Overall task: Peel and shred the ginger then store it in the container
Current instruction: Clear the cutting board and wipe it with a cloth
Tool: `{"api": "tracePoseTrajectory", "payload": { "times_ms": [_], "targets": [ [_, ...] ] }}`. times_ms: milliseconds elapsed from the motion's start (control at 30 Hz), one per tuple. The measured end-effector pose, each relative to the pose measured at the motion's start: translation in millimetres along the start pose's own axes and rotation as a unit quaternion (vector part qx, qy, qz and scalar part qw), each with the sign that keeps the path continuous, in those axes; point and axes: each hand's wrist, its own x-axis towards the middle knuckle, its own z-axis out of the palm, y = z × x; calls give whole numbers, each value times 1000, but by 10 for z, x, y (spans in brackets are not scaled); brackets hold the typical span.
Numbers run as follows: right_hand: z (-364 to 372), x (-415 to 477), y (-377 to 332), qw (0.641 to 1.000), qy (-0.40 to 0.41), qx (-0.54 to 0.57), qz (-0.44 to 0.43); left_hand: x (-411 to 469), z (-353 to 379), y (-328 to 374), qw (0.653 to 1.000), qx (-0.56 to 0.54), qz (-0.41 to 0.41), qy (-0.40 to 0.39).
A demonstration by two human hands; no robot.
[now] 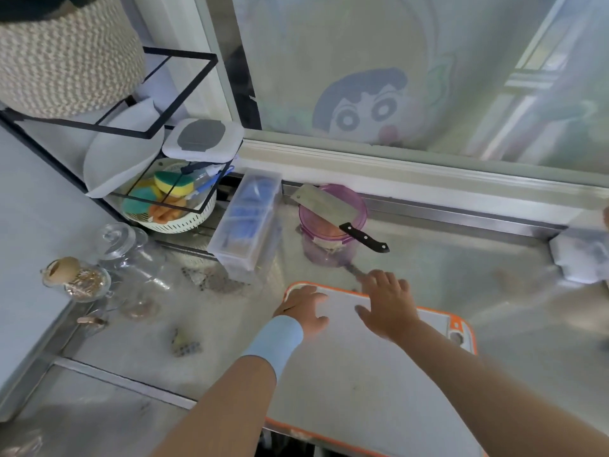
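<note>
A white cutting board (379,374) with an orange rim lies on the steel counter in front of me. My left hand (304,311) rests on the board's far left corner, fingers loosely bent. My right hand (387,303) lies flat on the board's far edge with fingers spread. Behind the board stands a round purple container (333,225) with something pale orange inside. A cleaver (336,214) with a black handle lies across its rim. I see no ginger on the board.
A clear box (247,222) with blue items stands left of the container. Further left are a white basket (171,206) of sponges under a black wire rack (158,94), glass jars (131,252) and scraps (186,346) on the counter. A window frame (412,173) runs along the back.
</note>
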Motion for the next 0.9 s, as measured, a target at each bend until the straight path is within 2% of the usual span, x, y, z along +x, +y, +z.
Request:
{"api": "tracePoseTrajectory", "payload": {
  "times_ms": [67,133,333,433,500,600,700,800,900],
  "targets": [
    [135,-250,44,991,-126,-20,42,-96,114,-25,998,33,-11,-48],
    [207,-424,11,985,-168,-15,46,-216,217,-104,995,71,-16,-70],
    [223,-864,-168,985,-159,39,50,-618,383,-357,987,144,-13,-64],
    [314,-1201,-152,977,-137,51,157,-736,421,-379,987,150,-22,-53],
    [386,-1441,-72,960,-153,61,225,-795,463,-351,987,159,-9,-35],
    [431,-1699,-24,954,-195,69,218,-883,666,-251,989,137,39,-27],
    [442,-1811,-205,957,-196,83,197,-1007,930,-171,990,126,53,-42],
    [508,-1884,-342,967,-156,62,191,-1108,1101,-217,985,159,56,-22],
    [640,-1928,-412,960,-110,50,254,-1216,1186,-423,991,127,33,25]
  ]
}}
